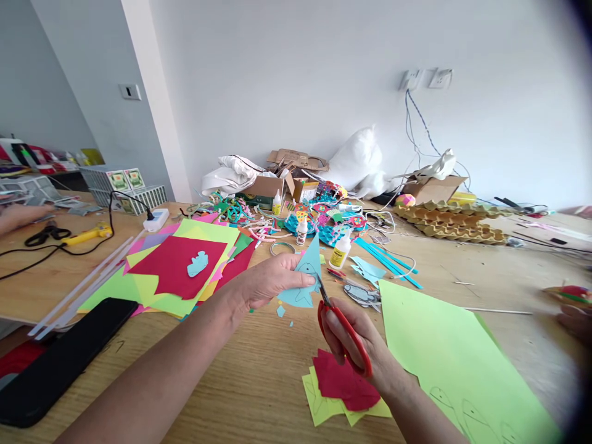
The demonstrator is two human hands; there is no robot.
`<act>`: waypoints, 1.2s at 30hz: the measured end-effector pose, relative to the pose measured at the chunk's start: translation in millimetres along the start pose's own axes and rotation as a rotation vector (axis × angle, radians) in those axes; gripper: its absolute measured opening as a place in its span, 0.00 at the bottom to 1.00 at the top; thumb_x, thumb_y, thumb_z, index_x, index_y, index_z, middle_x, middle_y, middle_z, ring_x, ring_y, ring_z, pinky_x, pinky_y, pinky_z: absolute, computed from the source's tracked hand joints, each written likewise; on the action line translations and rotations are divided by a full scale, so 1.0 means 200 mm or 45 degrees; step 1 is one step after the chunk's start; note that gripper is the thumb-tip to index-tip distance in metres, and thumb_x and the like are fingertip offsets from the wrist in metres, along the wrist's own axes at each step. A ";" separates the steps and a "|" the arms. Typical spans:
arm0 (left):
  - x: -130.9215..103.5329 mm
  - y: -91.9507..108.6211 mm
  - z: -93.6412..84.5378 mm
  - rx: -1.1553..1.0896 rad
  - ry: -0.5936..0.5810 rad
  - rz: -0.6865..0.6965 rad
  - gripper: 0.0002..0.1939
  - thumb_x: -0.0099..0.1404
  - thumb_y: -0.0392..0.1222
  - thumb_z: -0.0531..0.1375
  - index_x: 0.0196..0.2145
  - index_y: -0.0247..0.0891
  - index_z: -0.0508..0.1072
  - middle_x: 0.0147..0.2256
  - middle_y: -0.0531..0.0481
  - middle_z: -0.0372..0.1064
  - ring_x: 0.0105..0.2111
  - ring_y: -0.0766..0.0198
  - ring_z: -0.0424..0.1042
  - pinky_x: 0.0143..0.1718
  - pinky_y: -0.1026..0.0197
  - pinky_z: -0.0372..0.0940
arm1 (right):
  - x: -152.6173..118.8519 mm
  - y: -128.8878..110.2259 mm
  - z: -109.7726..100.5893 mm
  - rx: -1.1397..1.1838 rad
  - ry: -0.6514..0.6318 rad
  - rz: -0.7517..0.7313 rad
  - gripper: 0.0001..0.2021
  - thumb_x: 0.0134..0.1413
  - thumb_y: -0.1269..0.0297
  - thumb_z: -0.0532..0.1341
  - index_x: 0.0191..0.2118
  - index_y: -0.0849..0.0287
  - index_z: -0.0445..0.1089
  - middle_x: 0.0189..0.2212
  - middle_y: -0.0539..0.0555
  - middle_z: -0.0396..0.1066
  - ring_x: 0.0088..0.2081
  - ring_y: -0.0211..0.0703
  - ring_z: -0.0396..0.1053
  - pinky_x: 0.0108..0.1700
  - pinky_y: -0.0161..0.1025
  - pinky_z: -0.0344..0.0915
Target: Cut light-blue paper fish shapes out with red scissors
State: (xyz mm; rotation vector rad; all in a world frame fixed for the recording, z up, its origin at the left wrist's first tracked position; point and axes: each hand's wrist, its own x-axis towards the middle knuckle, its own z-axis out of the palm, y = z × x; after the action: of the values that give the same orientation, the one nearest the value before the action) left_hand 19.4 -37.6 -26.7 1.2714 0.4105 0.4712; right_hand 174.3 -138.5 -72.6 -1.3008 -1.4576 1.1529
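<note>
In my left hand [277, 279] I pinch a blue piece of paper [311, 254] with a fish drawn on it in dark lines. My right hand [354, 336] grips red-handled scissors [349, 342], whose blades meet the paper's right edge beside the drawing. Small blue scraps [280, 311] lie on the table below the paper. Under my right hand, red paper pieces [340, 379] rest on yellow ones [319, 401]. A grey fish cutout [363, 295] lies just beyond the scissors.
A glue bottle [341, 250] stands past my hands. Coloured sheets with a red sheet [178, 265] on top are at left, near a black phone [69, 361]. A large green sheet [444, 345] lies right. Egg cartons [453, 223] and another person's hand [576, 324] are farther right.
</note>
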 end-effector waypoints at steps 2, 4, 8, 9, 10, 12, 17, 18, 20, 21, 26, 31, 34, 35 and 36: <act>0.00 0.00 0.00 -0.006 0.008 -0.003 0.12 0.48 0.42 0.68 0.29 0.33 0.74 0.24 0.54 0.69 0.22 0.74 0.64 0.24 0.70 0.56 | 0.00 0.01 0.00 -0.002 0.002 0.001 0.23 0.56 0.40 0.52 0.23 0.55 0.54 0.12 0.41 0.53 0.15 0.32 0.51 0.19 0.32 0.47; 0.00 0.00 0.00 -0.023 0.013 0.006 0.12 0.48 0.42 0.68 0.28 0.33 0.74 0.23 0.55 0.68 0.21 0.75 0.63 0.24 0.70 0.56 | 0.01 0.02 0.00 -0.004 -0.009 -0.014 0.23 0.56 0.40 0.52 0.24 0.55 0.55 0.13 0.41 0.54 0.15 0.32 0.51 0.20 0.32 0.48; 0.00 -0.01 0.02 -0.057 0.032 0.004 0.11 0.48 0.40 0.69 0.28 0.33 0.73 0.23 0.55 0.69 0.21 0.74 0.63 0.25 0.70 0.57 | 0.03 0.05 0.00 -0.003 -0.025 -0.095 0.23 0.56 0.40 0.51 0.24 0.56 0.56 0.14 0.42 0.56 0.16 0.32 0.52 0.21 0.33 0.50; 0.00 -0.01 0.02 -0.069 0.035 -0.001 0.12 0.47 0.41 0.69 0.28 0.33 0.73 0.23 0.55 0.69 0.21 0.74 0.63 0.25 0.70 0.57 | 0.03 0.06 -0.01 0.001 -0.023 -0.108 0.23 0.56 0.40 0.51 0.24 0.56 0.56 0.14 0.43 0.56 0.16 0.32 0.52 0.21 0.33 0.50; 0.01 -0.01 0.03 -0.080 0.035 -0.005 0.12 0.47 0.41 0.69 0.27 0.32 0.73 0.22 0.56 0.68 0.20 0.75 0.63 0.25 0.70 0.57 | 0.03 0.06 -0.01 0.005 -0.020 -0.111 0.23 0.56 0.40 0.51 0.24 0.56 0.56 0.14 0.43 0.56 0.16 0.32 0.52 0.21 0.33 0.50; 0.01 -0.01 0.03 -0.099 0.026 -0.007 0.12 0.47 0.41 0.70 0.27 0.32 0.73 0.21 0.57 0.66 0.19 0.75 0.62 0.24 0.70 0.57 | 0.03 0.07 -0.01 0.012 -0.011 -0.107 0.23 0.57 0.41 0.51 0.24 0.56 0.55 0.14 0.42 0.56 0.16 0.32 0.52 0.21 0.32 0.50; 0.01 -0.02 0.03 -0.096 0.030 -0.008 0.13 0.47 0.42 0.70 0.26 0.32 0.73 0.21 0.56 0.66 0.19 0.75 0.62 0.23 0.70 0.55 | 0.02 0.07 0.00 0.000 0.015 -0.085 0.22 0.59 0.43 0.51 0.24 0.55 0.55 0.14 0.42 0.56 0.15 0.32 0.52 0.20 0.32 0.50; 0.01 -0.02 0.03 -0.087 0.033 -0.006 0.13 0.47 0.42 0.70 0.27 0.32 0.73 0.21 0.56 0.67 0.19 0.75 0.62 0.22 0.70 0.55 | 0.02 0.07 0.00 0.001 0.024 -0.078 0.22 0.59 0.43 0.51 0.24 0.55 0.55 0.14 0.42 0.56 0.15 0.31 0.51 0.20 0.32 0.50; 0.02 -0.02 0.02 -0.073 0.038 0.001 0.12 0.48 0.41 0.69 0.27 0.32 0.72 0.21 0.55 0.67 0.20 0.75 0.62 0.22 0.70 0.55 | 0.02 0.07 0.01 0.006 0.042 -0.063 0.21 0.59 0.44 0.51 0.24 0.55 0.54 0.13 0.41 0.55 0.15 0.31 0.51 0.19 0.31 0.49; 0.02 -0.02 0.02 -0.066 0.041 0.005 0.12 0.48 0.40 0.69 0.27 0.32 0.72 0.21 0.55 0.67 0.20 0.75 0.62 0.23 0.70 0.55 | 0.02 0.07 0.01 0.012 0.049 -0.058 0.21 0.59 0.44 0.51 0.24 0.55 0.54 0.13 0.41 0.54 0.15 0.31 0.51 0.19 0.31 0.49; 0.01 -0.03 0.02 -0.049 0.034 0.010 0.10 0.50 0.39 0.67 0.28 0.32 0.72 0.22 0.55 0.67 0.19 0.75 0.61 0.23 0.69 0.55 | 0.02 0.07 0.01 0.030 0.063 -0.039 0.21 0.58 0.44 0.52 0.24 0.55 0.53 0.14 0.40 0.53 0.14 0.30 0.51 0.18 0.30 0.47; 0.02 -0.03 0.01 -0.034 0.050 -0.003 0.14 0.48 0.42 0.69 0.29 0.31 0.73 0.23 0.54 0.68 0.20 0.74 0.63 0.23 0.70 0.55 | 0.02 0.07 0.01 0.028 0.091 -0.012 0.21 0.58 0.45 0.52 0.23 0.55 0.52 0.13 0.40 0.52 0.13 0.29 0.50 0.17 0.30 0.47; 0.02 -0.03 0.01 -0.042 0.043 -0.006 0.15 0.47 0.44 0.70 0.28 0.32 0.73 0.22 0.55 0.67 0.20 0.74 0.62 0.23 0.69 0.55 | 0.02 0.07 0.02 0.030 0.088 -0.020 0.20 0.58 0.46 0.52 0.23 0.55 0.52 0.13 0.40 0.52 0.13 0.29 0.51 0.16 0.29 0.47; 0.02 -0.03 0.01 -0.044 0.038 -0.004 0.15 0.47 0.45 0.70 0.27 0.32 0.72 0.22 0.55 0.67 0.20 0.74 0.62 0.23 0.69 0.55 | 0.02 0.08 0.02 0.034 0.086 -0.020 0.20 0.58 0.47 0.53 0.23 0.55 0.53 0.13 0.40 0.52 0.13 0.30 0.51 0.17 0.29 0.47; 0.02 -0.03 0.01 -0.041 0.036 0.001 0.15 0.47 0.45 0.70 0.27 0.32 0.72 0.22 0.55 0.67 0.20 0.74 0.62 0.23 0.69 0.55 | 0.02 0.08 0.02 0.040 0.086 -0.018 0.20 0.59 0.47 0.53 0.24 0.55 0.53 0.13 0.40 0.52 0.13 0.30 0.51 0.17 0.30 0.47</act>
State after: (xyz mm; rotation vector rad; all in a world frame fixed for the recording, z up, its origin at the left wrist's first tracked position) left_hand 24.1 -39.1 -31.6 1.2346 0.4246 0.4947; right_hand 174.1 -134.6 -88.0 -1.2935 -1.3927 1.1077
